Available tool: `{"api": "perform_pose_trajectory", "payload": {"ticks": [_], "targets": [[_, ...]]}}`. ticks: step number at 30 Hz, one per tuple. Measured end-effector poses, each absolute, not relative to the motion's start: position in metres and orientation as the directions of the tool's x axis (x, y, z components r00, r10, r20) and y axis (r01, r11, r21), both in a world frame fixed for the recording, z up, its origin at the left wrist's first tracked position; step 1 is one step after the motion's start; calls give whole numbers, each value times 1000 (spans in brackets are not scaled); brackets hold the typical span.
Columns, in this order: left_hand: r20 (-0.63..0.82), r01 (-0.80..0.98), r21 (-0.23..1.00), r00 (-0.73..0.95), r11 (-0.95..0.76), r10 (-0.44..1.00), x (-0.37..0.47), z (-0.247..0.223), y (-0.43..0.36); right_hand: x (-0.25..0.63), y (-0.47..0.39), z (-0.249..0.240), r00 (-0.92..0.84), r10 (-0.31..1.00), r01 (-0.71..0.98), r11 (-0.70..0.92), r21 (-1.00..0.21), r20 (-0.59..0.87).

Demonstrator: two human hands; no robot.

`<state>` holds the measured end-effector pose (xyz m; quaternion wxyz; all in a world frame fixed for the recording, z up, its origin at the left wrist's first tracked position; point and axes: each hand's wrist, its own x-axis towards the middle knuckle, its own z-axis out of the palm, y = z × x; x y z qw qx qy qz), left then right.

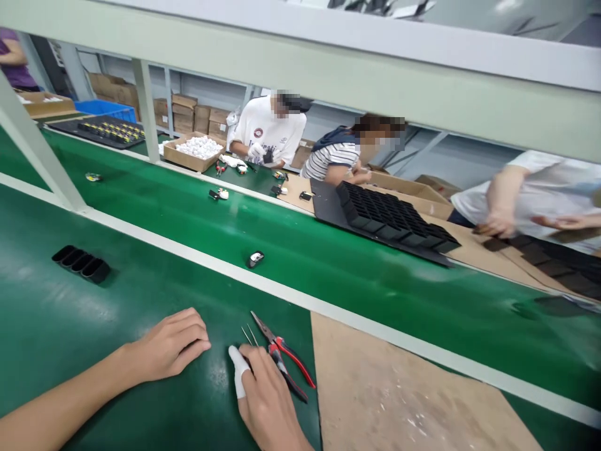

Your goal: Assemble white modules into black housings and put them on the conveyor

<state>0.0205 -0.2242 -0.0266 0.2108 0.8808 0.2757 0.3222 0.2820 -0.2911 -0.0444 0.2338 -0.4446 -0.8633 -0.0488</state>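
Observation:
My left hand (176, 344) rests on the green tabletop with its fingers curled together, and I see nothing in it. A white cover sits on the thumb of my right hand (265, 388). The two thin metal prongs of a pair of tweezers (250, 336) stick out from under that hand's fingers, which are closed over the rest. Just right of them lie needle-nose pliers (277, 346) with red and black handles, jaws pointing away from me. A joined row of black cups (81, 263) stands farther left on the table.
A pale rail (201, 261) separates my table from a green conveyor belt (300, 244), which carries a small black part (256, 259) with a white piece inside. A brown board (399, 388) lies at right. Across the belt, several people work beside black trays (394, 216) and a box (195, 152) of white pieces.

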Motion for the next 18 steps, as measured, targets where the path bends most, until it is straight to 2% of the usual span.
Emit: {"api": "perform_pose_trajectory", "payload": {"ticks": [6, 11, 14, 18], "targets": [[518, 402, 579, 490, -709, 701, 21, -20, -228, 270, -298, -74, -657, 616, 609, 773, -176, 434], [575, 433, 427, 547, -793, 608, 20, -19, -229, 265, -286, -88, -643, 649, 617, 754, -227, 407], [601, 494, 379, 512, -783, 614, 13, -11, -228, 264, -279, -82, -702, 579, 564, 807, -174, 414], [596, 657, 331, 411, -678, 690, -12, 7, -229, 256, -274, -68, -761, 457, 476, 875, -82, 461]]}}
